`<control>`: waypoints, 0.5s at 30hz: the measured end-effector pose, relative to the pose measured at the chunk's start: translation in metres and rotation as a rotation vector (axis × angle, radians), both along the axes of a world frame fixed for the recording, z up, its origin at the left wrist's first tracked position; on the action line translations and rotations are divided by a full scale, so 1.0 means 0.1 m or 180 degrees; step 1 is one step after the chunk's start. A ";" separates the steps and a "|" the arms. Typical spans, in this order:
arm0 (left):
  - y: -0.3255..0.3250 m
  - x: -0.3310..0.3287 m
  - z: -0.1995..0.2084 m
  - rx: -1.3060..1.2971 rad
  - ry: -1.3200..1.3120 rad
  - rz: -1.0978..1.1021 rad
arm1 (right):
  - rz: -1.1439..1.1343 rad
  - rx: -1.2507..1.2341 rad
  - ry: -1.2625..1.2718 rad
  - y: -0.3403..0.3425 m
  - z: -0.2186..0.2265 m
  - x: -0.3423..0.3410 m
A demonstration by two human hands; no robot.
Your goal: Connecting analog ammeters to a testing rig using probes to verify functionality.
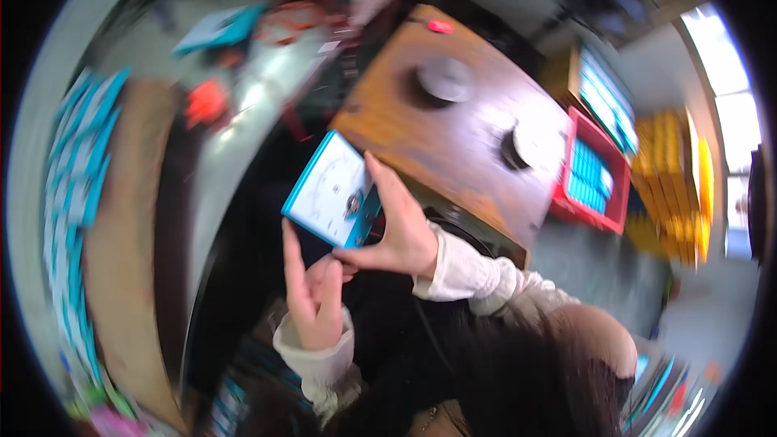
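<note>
A flat square box with teal edges and a white dial-like face [328, 182] is held tilted in front of me. Near its lower corner sits a round metal part [354, 202]. My right hand [401, 231] grips the box from its right side, fingers along the upper right edge and thumb at the bottom corner. Just below the box is my left hand [316, 299], its index fingertip at the box's lower left corner. The left thumb points upward, apart from the index finger; the other fingers lie partly hidden near the right thumb.
A wooden table [388, 97] with two round metal discs [445, 79] and a small red object [440, 26] stands ahead. Right of it, a red crate [619, 194] holds teal items, beside stacked yellow boxes [668, 162]. Teal-and-white pieces [77, 170] line a brown board [125, 235] at left.
</note>
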State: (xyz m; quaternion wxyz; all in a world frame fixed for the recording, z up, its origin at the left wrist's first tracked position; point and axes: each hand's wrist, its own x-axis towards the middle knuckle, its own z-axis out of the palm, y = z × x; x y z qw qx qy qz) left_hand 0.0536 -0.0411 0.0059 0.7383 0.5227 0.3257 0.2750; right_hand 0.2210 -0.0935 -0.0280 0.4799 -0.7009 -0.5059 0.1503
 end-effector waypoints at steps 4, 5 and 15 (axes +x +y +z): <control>0.05 -0.02 -0.19 0.0541 0.0521 -0.0318 | -0.1924 -0.0467 -0.0195 -0.58 -0.21 1.05; 0.07 0.00 -0.24 0.0543 0.0571 -0.0281 | -0.2397 -0.0803 -0.0428 -0.81 -0.18 1.33; 0.18 0.16 -0.18 0.0705 0.0800 -0.0648 | -0.3547 -0.0743 -0.1069 -1.42 -0.62 1.90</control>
